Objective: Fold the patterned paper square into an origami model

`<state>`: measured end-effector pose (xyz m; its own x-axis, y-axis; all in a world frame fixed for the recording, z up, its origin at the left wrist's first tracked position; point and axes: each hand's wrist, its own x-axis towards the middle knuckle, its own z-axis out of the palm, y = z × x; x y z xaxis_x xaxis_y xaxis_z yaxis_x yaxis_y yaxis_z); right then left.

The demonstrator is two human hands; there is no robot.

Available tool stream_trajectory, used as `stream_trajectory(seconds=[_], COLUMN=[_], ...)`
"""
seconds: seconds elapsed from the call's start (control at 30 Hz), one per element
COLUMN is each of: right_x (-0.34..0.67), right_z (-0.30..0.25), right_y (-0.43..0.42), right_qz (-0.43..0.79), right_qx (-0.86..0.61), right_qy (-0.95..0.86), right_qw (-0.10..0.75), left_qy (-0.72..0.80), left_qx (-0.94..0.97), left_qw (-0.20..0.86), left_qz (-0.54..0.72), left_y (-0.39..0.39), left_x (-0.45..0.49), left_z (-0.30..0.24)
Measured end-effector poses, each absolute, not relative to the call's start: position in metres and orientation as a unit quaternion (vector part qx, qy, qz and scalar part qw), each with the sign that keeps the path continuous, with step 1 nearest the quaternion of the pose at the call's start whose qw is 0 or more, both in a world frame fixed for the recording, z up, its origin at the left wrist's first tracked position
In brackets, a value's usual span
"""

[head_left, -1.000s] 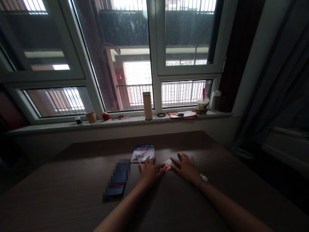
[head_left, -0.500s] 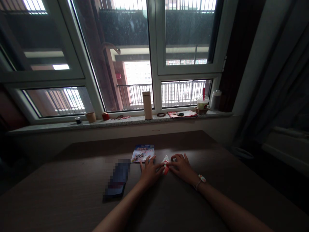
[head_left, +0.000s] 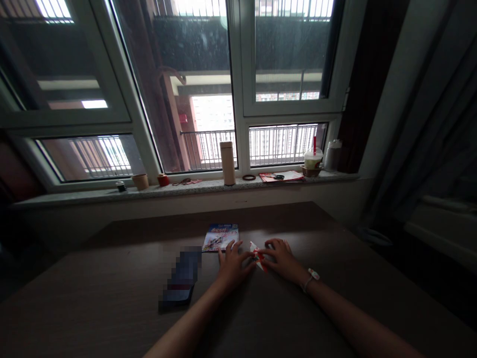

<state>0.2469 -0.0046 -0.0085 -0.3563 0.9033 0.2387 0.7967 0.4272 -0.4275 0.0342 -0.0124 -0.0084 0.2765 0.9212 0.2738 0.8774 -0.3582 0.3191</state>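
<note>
A small folded piece of paper (head_left: 257,252), red and white with print on it, lies between my hands on the dark brown table (head_left: 122,278). My left hand (head_left: 234,264) grips its left side with thumb and index finger, the other fingers spread over the tabletop. From the right, my right hand (head_left: 283,256) has its thumb and index finger on the paper's other side. A bracelet (head_left: 310,278) circles my right wrist. Just beyond my left fingers is a blue and white printed leaflet (head_left: 220,237).
A dark, pixelated flat object (head_left: 181,278) lies left of my left forearm. Along the windowsill (head_left: 208,187) stand a beige flask (head_left: 227,163), a paper cup (head_left: 140,181), a drink cup with a red straw (head_left: 313,158), and scissors (head_left: 278,177) on red papers.
The folded paper has turned a little between my fingers; its upper point now leans left and its lower end right. Both hands have barely shifted.
</note>
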Motion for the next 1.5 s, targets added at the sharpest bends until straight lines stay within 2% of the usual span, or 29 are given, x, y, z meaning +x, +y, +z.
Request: stream_trajectory(seconds=[0.4, 0.83, 1.17, 1.5], right_x=[0.247, 0.247, 0.247, 0.249], right_z=[-0.008, -0.005, -0.005, -0.008], right_y=[-0.005, -0.007, -0.008, -0.004], right_qz=[0.132, 0.135, 0.140, 0.142], right_qx=[-0.514, -0.522, -0.522, -0.506], right_qy=[-0.817, -0.810, -0.810, -0.821], right_qw=[0.227, 0.230, 0.228, 0.223], left_qy=[0.572, 0.584, 0.587, 0.603], left_qx=[0.797, 0.771, 0.786, 0.780], left_qw=[0.065, 0.082, 0.034, 0.046], left_qz=[0.185, 0.241, 0.190, 0.160], left_y=[-0.012, -0.014, -0.015, -0.011], left_x=[0.034, 0.034, 0.035, 0.033], left_z=[-0.004, 0.004, -0.002, -0.006])
